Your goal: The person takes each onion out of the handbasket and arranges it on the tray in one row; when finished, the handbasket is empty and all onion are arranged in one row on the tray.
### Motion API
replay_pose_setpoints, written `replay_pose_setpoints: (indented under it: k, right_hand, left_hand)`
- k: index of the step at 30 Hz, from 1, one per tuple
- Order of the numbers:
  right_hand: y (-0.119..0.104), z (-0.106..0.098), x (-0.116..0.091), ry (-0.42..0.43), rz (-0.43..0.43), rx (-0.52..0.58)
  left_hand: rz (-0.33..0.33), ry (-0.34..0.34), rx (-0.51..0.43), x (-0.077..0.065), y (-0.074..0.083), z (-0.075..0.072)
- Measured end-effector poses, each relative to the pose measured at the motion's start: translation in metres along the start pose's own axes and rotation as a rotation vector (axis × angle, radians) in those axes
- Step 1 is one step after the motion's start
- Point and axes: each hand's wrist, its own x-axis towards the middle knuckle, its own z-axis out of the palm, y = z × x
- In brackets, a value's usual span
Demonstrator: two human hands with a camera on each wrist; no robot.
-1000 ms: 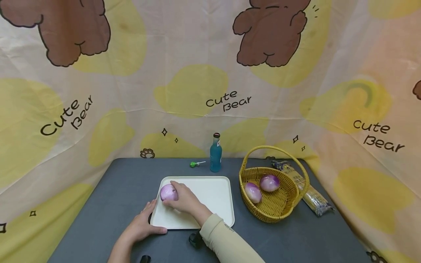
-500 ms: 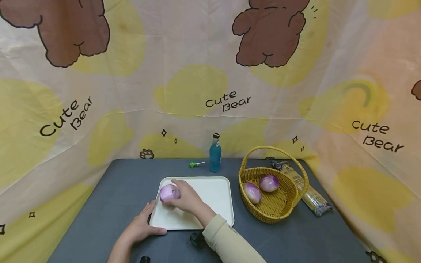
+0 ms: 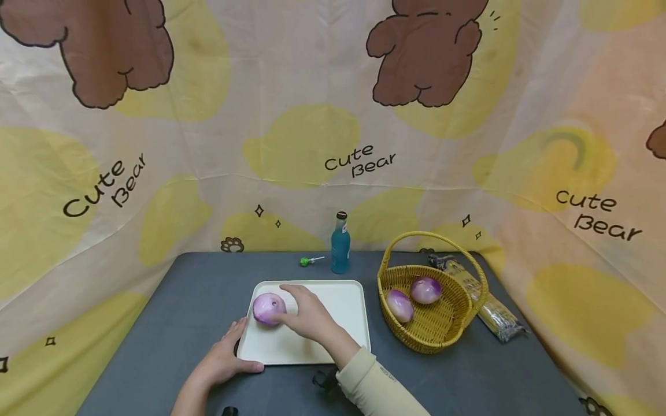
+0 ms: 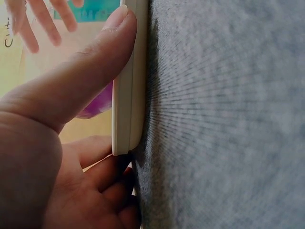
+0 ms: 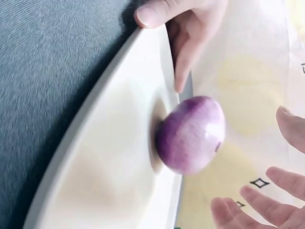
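Note:
A purple onion (image 3: 268,308) sits at the left end of a white rectangular tray (image 3: 325,323). My right hand (image 3: 309,315) is just right of the onion, fingers and thumb spread; in the right wrist view a gap separates the fingertips from the onion (image 5: 191,135). My left hand (image 3: 222,353) holds the tray's near left corner, thumb along the front edge and fingers along the left side. The left wrist view shows the thumb (image 4: 81,78) against the tray rim (image 4: 125,114), with part of the purple onion (image 4: 97,105) behind it.
Right of the tray stands a yellow wicker basket (image 3: 434,338) with two more onions (image 3: 426,290) in it. Behind the basket lies a long plastic-wrapped pack (image 3: 499,315). A blue bottle (image 3: 340,245) and a green lollipop (image 3: 307,262) are at the back of the grey table (image 3: 171,329).
My right hand has let go of the onion and drawn back to the right. The onion stays on the tray. My left hand has kept its place at the corner.

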Motion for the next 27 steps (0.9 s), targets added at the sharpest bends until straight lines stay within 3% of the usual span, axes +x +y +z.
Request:
replay_pose_setpoints:
  k: [12, 27]
  right_hand:
    - [0.002, -0.021, -0.012, 0.038, -0.076, 0.07]
    - [0.006, -0.045, -0.029, 0.062, -0.088, 0.107]
  left_hand:
    - [-0.027, -0.013, 0.019, 0.002, 0.001, -0.001]
    - [-0.012, -0.009, 0.009, 0.001, 0.001, -0.001]
